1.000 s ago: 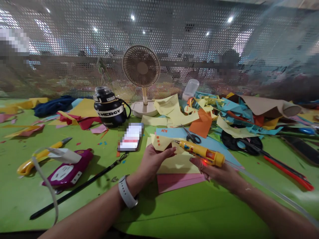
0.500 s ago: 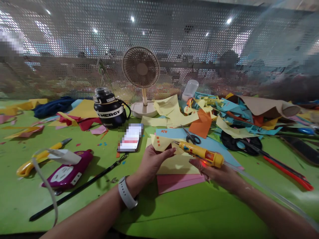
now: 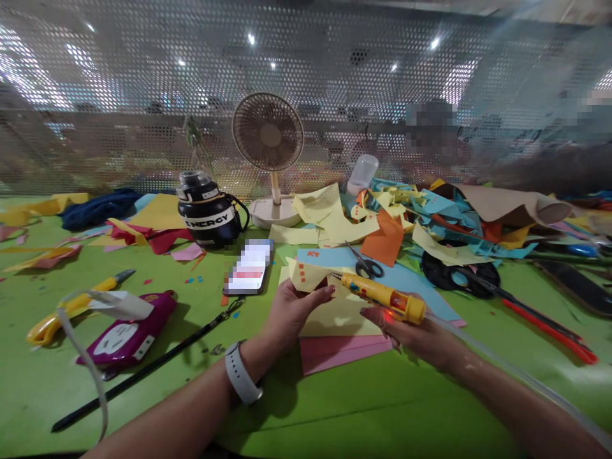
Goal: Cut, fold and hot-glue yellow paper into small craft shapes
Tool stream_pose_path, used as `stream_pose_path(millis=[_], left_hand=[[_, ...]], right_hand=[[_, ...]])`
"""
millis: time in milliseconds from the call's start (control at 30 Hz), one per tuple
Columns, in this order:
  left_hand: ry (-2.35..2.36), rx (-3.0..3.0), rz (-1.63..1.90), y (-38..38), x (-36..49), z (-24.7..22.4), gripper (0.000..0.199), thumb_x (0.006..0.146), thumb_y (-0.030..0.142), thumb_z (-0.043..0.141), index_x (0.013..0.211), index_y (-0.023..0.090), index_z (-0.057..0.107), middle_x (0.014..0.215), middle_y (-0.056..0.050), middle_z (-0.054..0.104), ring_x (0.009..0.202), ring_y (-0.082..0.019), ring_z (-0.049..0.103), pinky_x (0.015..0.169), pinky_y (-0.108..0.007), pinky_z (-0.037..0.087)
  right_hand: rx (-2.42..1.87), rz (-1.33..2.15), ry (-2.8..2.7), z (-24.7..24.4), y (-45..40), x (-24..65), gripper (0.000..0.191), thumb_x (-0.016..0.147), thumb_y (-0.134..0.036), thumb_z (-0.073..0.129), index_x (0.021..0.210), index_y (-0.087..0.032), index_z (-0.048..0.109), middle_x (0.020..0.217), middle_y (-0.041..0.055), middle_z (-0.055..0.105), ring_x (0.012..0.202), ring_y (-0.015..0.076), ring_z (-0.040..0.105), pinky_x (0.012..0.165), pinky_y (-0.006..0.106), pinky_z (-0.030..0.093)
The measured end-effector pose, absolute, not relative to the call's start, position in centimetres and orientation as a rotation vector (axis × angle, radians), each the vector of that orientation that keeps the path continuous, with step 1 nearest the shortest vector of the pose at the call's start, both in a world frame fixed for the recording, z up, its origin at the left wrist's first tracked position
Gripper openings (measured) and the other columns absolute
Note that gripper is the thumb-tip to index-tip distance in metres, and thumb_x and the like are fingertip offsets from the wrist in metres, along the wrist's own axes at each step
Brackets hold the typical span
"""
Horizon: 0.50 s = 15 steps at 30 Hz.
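My left hand (image 3: pixel 289 312), with a white watch on the wrist, pinches a piece of pale yellow paper (image 3: pixel 313 276) that bears a row of small orange squares. In my right hand (image 3: pixel 406 331) is a yellow pen-shaped tool (image 3: pixel 377 293) with a pointed metal tip, a glowing red light and a clear cord. The tip is close to the paper's right edge; whether it touches I cannot tell. Beneath my hands lie a pale yellow sheet (image 3: pixel 329 322), pink paper (image 3: pixel 339 356) and a light blue sheet (image 3: pixel 421 290). Dark scissors (image 3: pixel 370 268) rest on the blue sheet.
A phone (image 3: pixel 248 268), a black bottle (image 3: pixel 208 217) and a fan (image 3: pixel 268 134) stand or lie ahead. Left are a yellow-handled cutter (image 3: pixel 71 312) and a purple power strip (image 3: pixel 131 335). Paper scraps (image 3: pixel 329 217), a black reel (image 3: pixel 435 271) and a red-handled tool (image 3: pixel 549 328) lie right.
The view has shifted very slightly. My hands, the paper and the yellow tool keep nearly the same places.
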<state>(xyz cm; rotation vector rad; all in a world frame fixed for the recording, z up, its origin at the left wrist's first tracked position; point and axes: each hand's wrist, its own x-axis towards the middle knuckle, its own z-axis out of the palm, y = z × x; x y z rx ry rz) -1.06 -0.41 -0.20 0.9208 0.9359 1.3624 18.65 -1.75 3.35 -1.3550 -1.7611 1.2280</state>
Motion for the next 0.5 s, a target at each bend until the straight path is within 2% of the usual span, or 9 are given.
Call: stream_pose_path(millis=[500], left_hand=[[0.936, 0.927, 1.352, -0.31, -1.15, -0.17, 0.028, 0.06, 0.022, 0.083, 0.085, 0.013, 0.072, 0.082, -0.006, 0.072, 0.074, -0.016, 0.065, 0.075, -0.03, 0.054]], right_hand=[[-1.336, 1.185, -1.784, 2.51, -1.56, 18.88, 0.03, 0.075, -0.046, 0.068, 0.071, -0.018, 0.058, 0.047, -0.0069, 0.043, 0.038, 0.0059, 0.039, 0.035, 0.018, 0.033]])
